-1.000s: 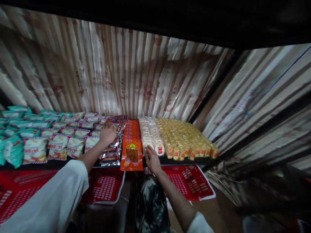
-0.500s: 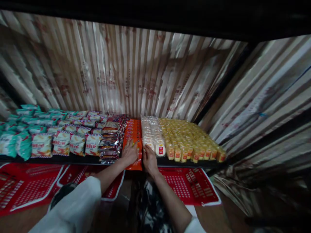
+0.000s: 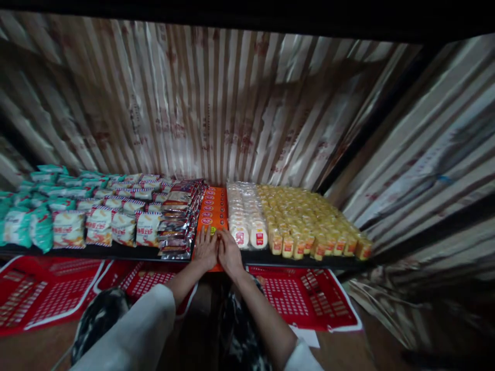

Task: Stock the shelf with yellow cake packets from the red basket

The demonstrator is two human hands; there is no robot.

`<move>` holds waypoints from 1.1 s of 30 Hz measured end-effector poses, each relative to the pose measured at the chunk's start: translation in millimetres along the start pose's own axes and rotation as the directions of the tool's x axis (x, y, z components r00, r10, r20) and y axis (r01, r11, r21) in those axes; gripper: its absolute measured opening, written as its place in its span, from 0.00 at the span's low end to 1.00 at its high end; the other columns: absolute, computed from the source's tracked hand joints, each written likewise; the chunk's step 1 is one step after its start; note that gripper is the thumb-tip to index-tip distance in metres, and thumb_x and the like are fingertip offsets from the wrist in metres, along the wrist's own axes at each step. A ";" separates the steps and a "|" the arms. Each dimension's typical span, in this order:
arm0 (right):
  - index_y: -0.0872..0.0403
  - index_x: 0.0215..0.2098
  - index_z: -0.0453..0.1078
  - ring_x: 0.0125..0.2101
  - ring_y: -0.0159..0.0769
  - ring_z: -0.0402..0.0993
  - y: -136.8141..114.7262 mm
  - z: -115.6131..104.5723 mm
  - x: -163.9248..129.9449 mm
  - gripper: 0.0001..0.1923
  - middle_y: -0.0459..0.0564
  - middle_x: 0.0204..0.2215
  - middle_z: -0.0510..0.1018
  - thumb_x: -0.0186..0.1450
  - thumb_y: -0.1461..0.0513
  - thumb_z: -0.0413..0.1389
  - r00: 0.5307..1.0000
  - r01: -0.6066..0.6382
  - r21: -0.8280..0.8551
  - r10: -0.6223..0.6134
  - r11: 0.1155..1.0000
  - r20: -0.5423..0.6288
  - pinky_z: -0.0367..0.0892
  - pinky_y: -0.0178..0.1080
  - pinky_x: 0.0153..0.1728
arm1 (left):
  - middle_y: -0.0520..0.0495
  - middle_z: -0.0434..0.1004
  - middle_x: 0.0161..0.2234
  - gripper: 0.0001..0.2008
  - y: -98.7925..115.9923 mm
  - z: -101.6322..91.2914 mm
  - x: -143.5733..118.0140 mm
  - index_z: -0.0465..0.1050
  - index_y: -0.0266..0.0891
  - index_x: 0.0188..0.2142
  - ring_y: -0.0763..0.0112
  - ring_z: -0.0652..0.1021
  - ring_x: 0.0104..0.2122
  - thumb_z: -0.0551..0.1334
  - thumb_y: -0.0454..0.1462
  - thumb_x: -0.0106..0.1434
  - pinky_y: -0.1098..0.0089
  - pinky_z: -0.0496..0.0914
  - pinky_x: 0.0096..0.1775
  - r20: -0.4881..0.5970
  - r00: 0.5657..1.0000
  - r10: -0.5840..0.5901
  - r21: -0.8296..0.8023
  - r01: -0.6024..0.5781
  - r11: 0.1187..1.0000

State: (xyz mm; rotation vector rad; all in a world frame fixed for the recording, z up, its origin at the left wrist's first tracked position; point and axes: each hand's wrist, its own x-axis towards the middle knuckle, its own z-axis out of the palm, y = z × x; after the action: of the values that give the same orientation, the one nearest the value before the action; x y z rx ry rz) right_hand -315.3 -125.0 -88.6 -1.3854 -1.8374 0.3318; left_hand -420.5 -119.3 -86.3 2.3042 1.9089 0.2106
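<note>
The dark shelf [image 3: 116, 251] is looking almost fully stocked: rows of packets are lying from the front edge to the back wall, and the work seems to be at the stage of straightening the last column. The stack of flat orange snack packets [image 3: 212, 212] is sitting in the middle of the shelf, between the shiny silver-and-dark foil packets [image 3: 178, 219] at its 9 o'clock and the round white cakes in clear wrap [image 3: 243, 219] at its 3 o'clock. I judge that only the front packet of this orange column is waiting to be pushed level with its neighbours.

Both arms are reaching forward and a little upward, and the hands are meeting at the front end of the orange stack. The left hand [image 3: 205, 248] is lying flat on the packet, fingers spread and released, palm pressing down. The right hand [image 3: 229, 251] is touching the left one at its 3 o'clock, fingers stretched forward and not clenched, resting on the packet edge; nothing is being gripped. A white sleeve [image 3: 131, 335] is covering the left forearm. Red plastic baskets [image 3: 58, 293] are lying below the shelf.
</note>
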 end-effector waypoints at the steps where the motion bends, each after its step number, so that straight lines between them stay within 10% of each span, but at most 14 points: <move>1: 0.62 0.53 0.67 0.57 0.41 0.62 -3.2 3.5 4.9 0.23 0.61 0.55 0.68 0.63 0.66 0.43 0.999 -0.026 -0.023 0.026 0.999 0.029 0.60 0.45 0.57 | 0.41 0.42 0.66 0.27 -0.6 0.9 -0.2 0.50 0.38 0.64 0.53 0.46 0.65 0.45 0.42 0.67 0.52 0.47 0.62 0.003 1.000 0.002 0.006 -0.002 1.000; 16: 0.61 0.53 0.67 0.61 0.47 0.52 -22.0 19.2 46.5 0.22 0.57 0.54 0.70 0.68 0.64 0.38 0.897 0.139 -0.439 0.075 0.888 0.435 0.39 0.51 0.62 | 0.45 0.46 0.66 0.31 -0.5 3.8 -3.8 0.43 0.41 0.65 0.53 0.45 0.65 0.47 0.45 0.65 0.50 0.44 0.63 -0.037 0.999 -0.003 -0.062 0.000 0.998; 33: 0.49 0.61 0.59 0.64 0.48 0.41 -15.5 40.6 84.4 0.23 0.50 0.63 0.56 0.69 0.57 0.40 0.884 -0.017 -0.487 0.241 0.873 0.400 0.47 0.52 0.57 | 0.47 0.52 0.64 0.31 -2.9 8.3 -2.4 0.46 0.45 0.65 0.50 0.47 0.64 0.50 0.44 0.63 0.46 0.42 0.62 -0.097 0.994 0.044 -0.093 -0.053 0.994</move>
State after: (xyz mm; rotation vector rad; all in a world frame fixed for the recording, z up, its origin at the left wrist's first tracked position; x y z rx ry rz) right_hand -362.4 -45.1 -68.8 -1.9013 -2.3170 0.3043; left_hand -422.1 -121.3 -95.0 2.3182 1.8434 0.4148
